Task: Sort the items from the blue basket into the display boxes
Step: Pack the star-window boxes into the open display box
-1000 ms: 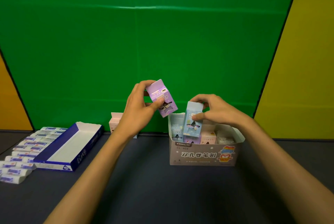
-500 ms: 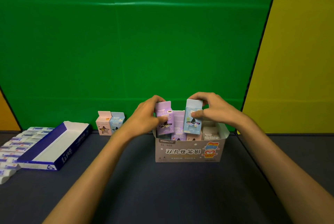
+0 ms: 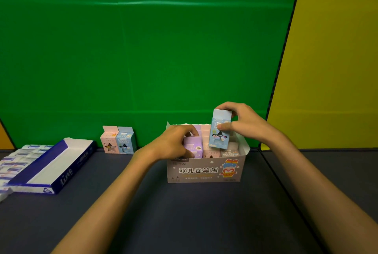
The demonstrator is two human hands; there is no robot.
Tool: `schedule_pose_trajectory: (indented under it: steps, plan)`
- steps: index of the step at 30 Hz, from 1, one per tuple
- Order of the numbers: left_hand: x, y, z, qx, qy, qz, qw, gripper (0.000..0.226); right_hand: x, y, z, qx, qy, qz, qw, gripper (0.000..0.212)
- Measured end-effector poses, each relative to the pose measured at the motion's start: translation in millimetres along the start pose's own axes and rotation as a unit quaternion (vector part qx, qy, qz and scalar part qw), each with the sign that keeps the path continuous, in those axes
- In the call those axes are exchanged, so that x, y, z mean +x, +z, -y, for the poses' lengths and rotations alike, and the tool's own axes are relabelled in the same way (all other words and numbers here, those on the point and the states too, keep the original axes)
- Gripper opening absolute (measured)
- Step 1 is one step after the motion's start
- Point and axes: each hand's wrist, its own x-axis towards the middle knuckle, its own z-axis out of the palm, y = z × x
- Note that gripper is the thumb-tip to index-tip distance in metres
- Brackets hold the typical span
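A grey display box point(image 3: 204, 170) with cartoon print stands at the table's middle, holding several small upright cartons. My left hand point(image 3: 173, 143) grips a purple carton point(image 3: 193, 148) that sits low in the box's front left corner. My right hand point(image 3: 243, 122) holds a light blue carton point(image 3: 219, 133) upright above the box's right half, thumb on its front face.
A pink carton point(image 3: 109, 140) and a blue carton point(image 3: 125, 140) stand side by side against the green backdrop, left of the box. A long blue-and-white tray point(image 3: 61, 171) lies at the left, with several white erasers point(image 3: 14, 163) in rows beside it.
My left hand has lowered the purple carton down into the box's front left corner. My right hand still holds the blue carton above the box. The view has shifted.
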Motion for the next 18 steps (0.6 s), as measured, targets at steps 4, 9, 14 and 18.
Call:
schedule_pose_trajectory:
  steps: [4, 9, 14, 18]
  plan:
    - [8.4, 8.8, 2.0, 0.063, -0.002, 0.001, 0.998, 0.047, -3.0, -0.4, -4.6, -0.002, 0.001, -0.001, 1.000, 0.044]
    - [12.6, 7.0, -1.1, 0.090, -0.007, 0.005, 0.996, 0.049, -4.8, -0.8, -7.6, -0.005, 0.002, -0.002, 1.000, 0.044]
    - [12.0, 13.1, 2.7, 0.119, -0.015, 0.011, 0.993, 0.048, -4.8, 0.9, -8.2, 0.000, 0.002, 0.002, 1.000, 0.043]
    - [14.4, 12.9, 3.3, 0.141, -0.014, 0.014, 0.990, 0.046, -3.8, 4.8, -6.3, 0.001, -0.002, 0.002, 1.000, 0.042]
